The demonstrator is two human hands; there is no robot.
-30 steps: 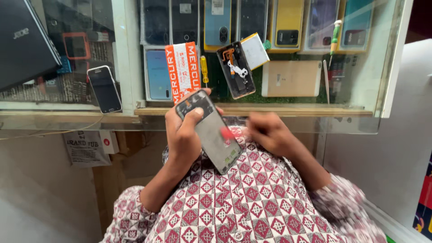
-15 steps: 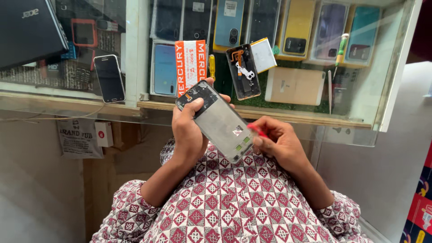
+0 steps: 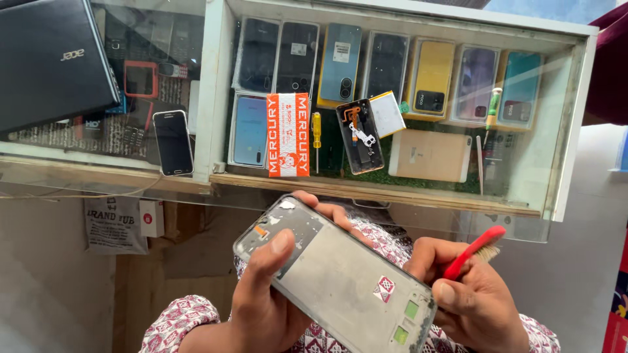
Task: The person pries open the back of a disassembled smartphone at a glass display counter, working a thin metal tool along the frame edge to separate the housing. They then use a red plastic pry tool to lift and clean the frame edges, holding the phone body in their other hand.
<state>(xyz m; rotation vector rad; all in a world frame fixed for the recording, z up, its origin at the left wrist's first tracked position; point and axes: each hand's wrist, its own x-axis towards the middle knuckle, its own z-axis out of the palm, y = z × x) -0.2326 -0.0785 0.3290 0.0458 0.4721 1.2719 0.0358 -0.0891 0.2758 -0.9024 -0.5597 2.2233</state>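
Head view: our left hand (image 3: 265, 307) grips phone frame (image 3: 337, 274) by its edges, light, stiff, fragile; right hand (image 3: 468, 297) pinches red brush (image 3: 472, 252).

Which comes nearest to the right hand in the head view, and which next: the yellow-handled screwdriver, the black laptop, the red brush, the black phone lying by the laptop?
1. Red brush, held in the right hand.
2. Yellow-handled screwdriver, up and left, on the glass counter.
3. Black phone, further left.
4. Black laptop, far top-left corner.
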